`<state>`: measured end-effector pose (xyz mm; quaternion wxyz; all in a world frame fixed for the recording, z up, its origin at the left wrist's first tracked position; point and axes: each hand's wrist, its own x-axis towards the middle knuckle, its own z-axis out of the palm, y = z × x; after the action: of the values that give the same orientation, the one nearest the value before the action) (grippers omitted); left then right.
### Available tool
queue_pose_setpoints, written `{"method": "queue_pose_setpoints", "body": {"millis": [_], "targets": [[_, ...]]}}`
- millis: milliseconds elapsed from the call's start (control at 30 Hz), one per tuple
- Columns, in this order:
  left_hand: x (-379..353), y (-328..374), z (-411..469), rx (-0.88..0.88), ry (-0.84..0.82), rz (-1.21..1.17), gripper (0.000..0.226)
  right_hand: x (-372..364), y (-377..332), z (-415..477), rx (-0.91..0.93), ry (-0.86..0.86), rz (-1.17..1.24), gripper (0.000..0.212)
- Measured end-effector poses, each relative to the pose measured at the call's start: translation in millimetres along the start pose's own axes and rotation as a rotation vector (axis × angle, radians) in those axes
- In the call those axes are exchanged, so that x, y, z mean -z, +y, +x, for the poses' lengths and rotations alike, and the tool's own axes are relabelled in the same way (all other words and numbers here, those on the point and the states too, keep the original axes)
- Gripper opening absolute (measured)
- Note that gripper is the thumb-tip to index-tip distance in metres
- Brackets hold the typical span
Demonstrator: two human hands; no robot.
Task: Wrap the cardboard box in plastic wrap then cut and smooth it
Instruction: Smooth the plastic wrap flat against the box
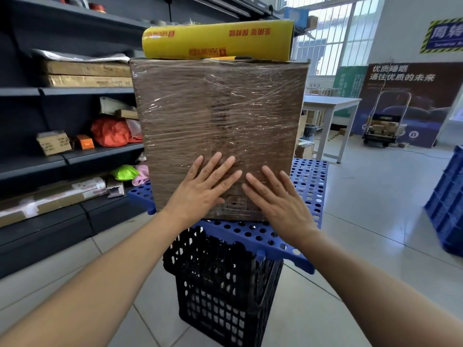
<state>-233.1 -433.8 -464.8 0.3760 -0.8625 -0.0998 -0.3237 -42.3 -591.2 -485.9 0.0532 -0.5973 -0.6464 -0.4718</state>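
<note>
A tall brown cardboard box (218, 108) stands upright in the centre, its front face covered in wrinkled clear plastic wrap. On top of it lies a yellow plastic wrap roll box (218, 40) with red print. My left hand (204, 187) presses flat on the lower front of the box, fingers straight and spread. Beside it, my right hand (278, 204) presses flat on the same face, fingers straight. The two hands almost touch at the fingertips. Neither hand holds anything.
The box rests on a blue perforated plastic board (253, 236) laid over a black mesh crate (223, 294). Dark shelves (62, 156) with parcels and bags line the left. A white table (330, 103), a trolley (385, 126) and blue crates (448, 201) stand on the right.
</note>
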Motion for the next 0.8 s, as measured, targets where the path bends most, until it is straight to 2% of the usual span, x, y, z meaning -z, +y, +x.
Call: {"method": "queue_pose_setpoints", "body": {"millis": [133,300,467,567,733,800], "targets": [[-3,-1,-11,-0.028,-0.005,-0.008,0.096,-5,1,-18,0.067,-0.051,-0.004,0.083],[0,-4,-32,-0.026,-0.035,0.032,0.114,2,6,-16,0.073,-0.028,0.061,0.073],[4,-12,-27,0.062,0.004,0.018,0.091,15,4,9,-0.019,0.018,0.054,0.084],[5,-15,-26,0.078,-0.03,0.007,0.097,16,5,21,-0.023,-0.003,0.025,0.092],[3,-15,-35,0.067,-0.055,-0.016,0.101,8,0,1,0.038,-0.048,0.002,0.084],[5,-13,-34,0.075,-0.048,-0.034,0.094,8,-2,-4,0.047,-0.056,-0.007,0.08]]}}
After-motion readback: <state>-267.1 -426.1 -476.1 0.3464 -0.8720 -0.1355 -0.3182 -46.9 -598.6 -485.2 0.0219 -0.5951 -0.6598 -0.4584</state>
